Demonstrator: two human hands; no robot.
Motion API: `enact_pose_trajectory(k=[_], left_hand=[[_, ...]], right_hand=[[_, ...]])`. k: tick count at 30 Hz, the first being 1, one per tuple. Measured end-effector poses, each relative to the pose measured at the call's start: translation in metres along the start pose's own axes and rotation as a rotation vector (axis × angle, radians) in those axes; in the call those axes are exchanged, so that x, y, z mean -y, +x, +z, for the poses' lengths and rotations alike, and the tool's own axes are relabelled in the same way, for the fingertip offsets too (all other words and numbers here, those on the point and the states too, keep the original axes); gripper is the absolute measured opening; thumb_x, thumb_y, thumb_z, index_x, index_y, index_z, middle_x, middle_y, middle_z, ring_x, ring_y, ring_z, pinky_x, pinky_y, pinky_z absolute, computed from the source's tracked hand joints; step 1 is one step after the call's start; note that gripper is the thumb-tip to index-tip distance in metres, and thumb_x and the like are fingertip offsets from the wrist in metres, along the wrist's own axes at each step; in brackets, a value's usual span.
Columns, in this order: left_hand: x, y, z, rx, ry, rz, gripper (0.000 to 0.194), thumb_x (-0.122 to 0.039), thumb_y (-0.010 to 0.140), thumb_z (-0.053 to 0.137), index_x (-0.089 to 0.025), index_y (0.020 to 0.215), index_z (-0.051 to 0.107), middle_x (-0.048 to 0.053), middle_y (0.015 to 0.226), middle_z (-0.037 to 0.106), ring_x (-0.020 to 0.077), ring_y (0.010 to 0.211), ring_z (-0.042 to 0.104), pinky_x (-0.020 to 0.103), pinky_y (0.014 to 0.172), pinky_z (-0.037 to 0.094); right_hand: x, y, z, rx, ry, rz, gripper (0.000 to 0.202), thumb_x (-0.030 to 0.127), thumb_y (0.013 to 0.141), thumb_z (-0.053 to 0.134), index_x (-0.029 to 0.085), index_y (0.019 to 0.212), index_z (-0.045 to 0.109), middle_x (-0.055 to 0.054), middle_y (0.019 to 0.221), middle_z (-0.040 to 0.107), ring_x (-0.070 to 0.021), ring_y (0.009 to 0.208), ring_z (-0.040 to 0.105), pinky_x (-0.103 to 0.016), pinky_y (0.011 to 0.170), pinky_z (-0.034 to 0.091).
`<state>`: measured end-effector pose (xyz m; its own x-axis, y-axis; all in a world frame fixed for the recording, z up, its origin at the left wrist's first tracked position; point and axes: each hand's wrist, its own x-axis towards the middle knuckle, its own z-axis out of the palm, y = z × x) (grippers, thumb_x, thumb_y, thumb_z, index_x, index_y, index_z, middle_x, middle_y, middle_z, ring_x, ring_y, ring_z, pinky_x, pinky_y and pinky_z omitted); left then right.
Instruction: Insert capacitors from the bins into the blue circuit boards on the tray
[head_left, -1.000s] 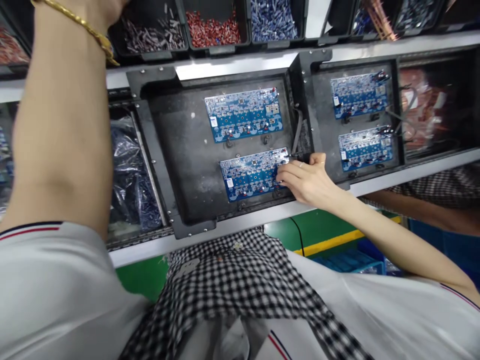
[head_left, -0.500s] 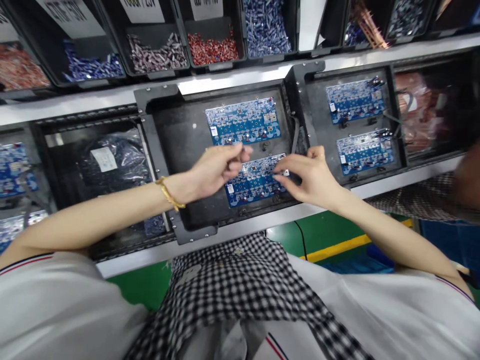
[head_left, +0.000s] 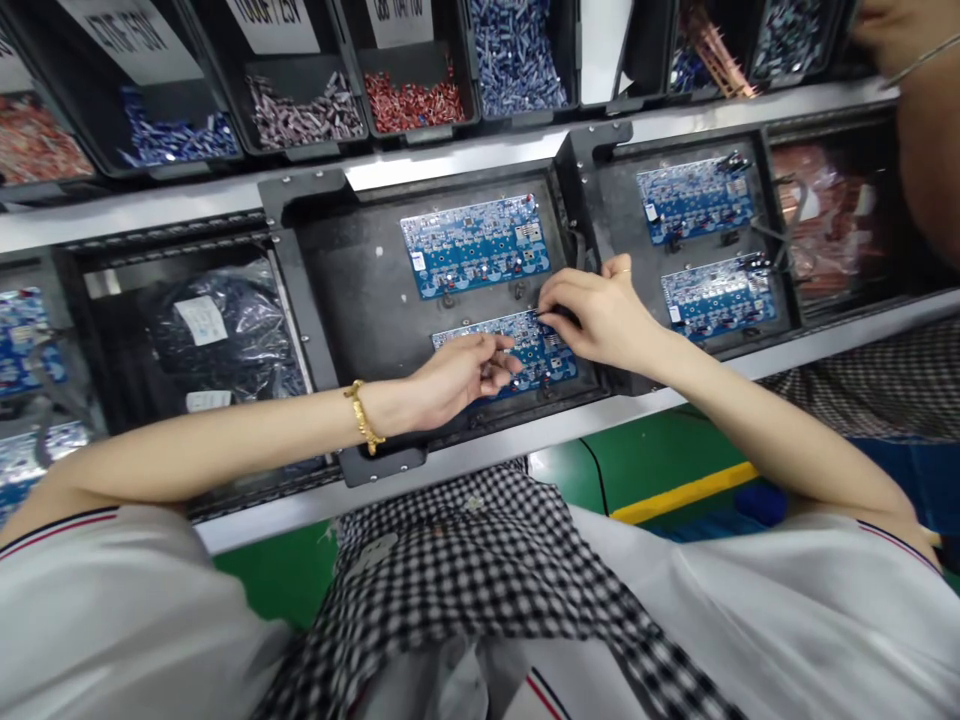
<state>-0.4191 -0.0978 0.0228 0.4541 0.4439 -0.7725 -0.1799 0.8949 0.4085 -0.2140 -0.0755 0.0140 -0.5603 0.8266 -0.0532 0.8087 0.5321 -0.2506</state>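
The lower blue circuit board (head_left: 532, 375) lies in a black tray, partly hidden by both hands. Over its left half is my left hand (head_left: 465, 378), with a gold bracelet at the wrist; its fingers are curled, and whatever they may hold is too small to name. My right hand (head_left: 592, 312) is at the board's upper right edge, thumb and fingertips pinched together. A tiny dark bit shows at those fingertips, its kind unclear. Just above, the upper blue circuit board (head_left: 476, 248) lies flat in the same tray, untouched.
Black bins of small components, including red ones (head_left: 416, 105) and blue ones (head_left: 517, 60), line the back. A neighbouring tray (head_left: 619, 215) holds two more boards. Bagged black material (head_left: 240, 325) lies to the left. Another person's hand and arm (head_left: 926, 130) reach in at right.
My right hand has shifted up and left to the lower board's top edge. My left hand has moved down and slightly right over that board. The other person's arm now reaches higher at the right.
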Motion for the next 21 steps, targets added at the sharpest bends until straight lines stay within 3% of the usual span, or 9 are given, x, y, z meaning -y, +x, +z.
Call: enact_pose_trajectory(k=[4, 8, 11, 21], left_hand=[[0.0049, 0.0053, -0.0023, 0.069, 0.058, 0.052, 0.025, -0.020, 0.098, 0.041, -0.008, 0.081, 0.056, 0.002, 0.063, 0.057, 0.0035, 0.043, 0.042, 0.015, 0.043, 0.028], [0.0017, 0.0075, -0.0031, 0.055, 0.040, 0.082, 0.016, -0.010, 0.092, 0.051, -0.004, 0.085, 0.065, -0.002, 0.065, 0.050, -0.0012, 0.044, 0.036, 0.012, 0.042, 0.022], [0.0000, 0.0072, -0.0026, 0.044, 0.017, 0.075, 0.017, -0.006, 0.091, 0.051, -0.003, 0.087, 0.067, 0.001, 0.072, 0.055, -0.0016, 0.046, 0.038, 0.011, 0.042, 0.023], [0.0045, 0.0102, -0.0033, 0.017, -0.077, 0.006, 0.024, -0.013, 0.093, 0.049, -0.004, 0.079, 0.067, 0.001, 0.063, 0.052, -0.0005, 0.040, 0.035, 0.013, 0.038, 0.020]], right_hand=[[-0.0077, 0.0040, 0.0078, 0.024, -0.023, -0.031, 0.019, 0.021, 0.087, 0.042, 0.017, 0.086, 0.060, -0.005, 0.098, 0.067, -0.0220, 0.084, 0.057, -0.038, 0.080, 0.020], [-0.0041, 0.0048, 0.0060, 0.035, -0.075, -0.062, 0.016, 0.020, 0.087, 0.043, 0.016, 0.085, 0.059, -0.006, 0.096, 0.067, -0.0228, 0.086, 0.057, -0.037, 0.076, 0.020], [-0.0023, 0.0040, 0.0060, 0.036, -0.127, -0.067, 0.017, 0.020, 0.089, 0.043, 0.015, 0.085, 0.059, -0.007, 0.095, 0.067, -0.0232, 0.086, 0.057, -0.037, 0.076, 0.020], [-0.0020, 0.0009, 0.0115, 0.011, -0.225, -0.095, 0.018, 0.020, 0.093, 0.041, 0.015, 0.086, 0.057, -0.007, 0.097, 0.067, -0.0230, 0.086, 0.056, -0.038, 0.078, 0.020]])
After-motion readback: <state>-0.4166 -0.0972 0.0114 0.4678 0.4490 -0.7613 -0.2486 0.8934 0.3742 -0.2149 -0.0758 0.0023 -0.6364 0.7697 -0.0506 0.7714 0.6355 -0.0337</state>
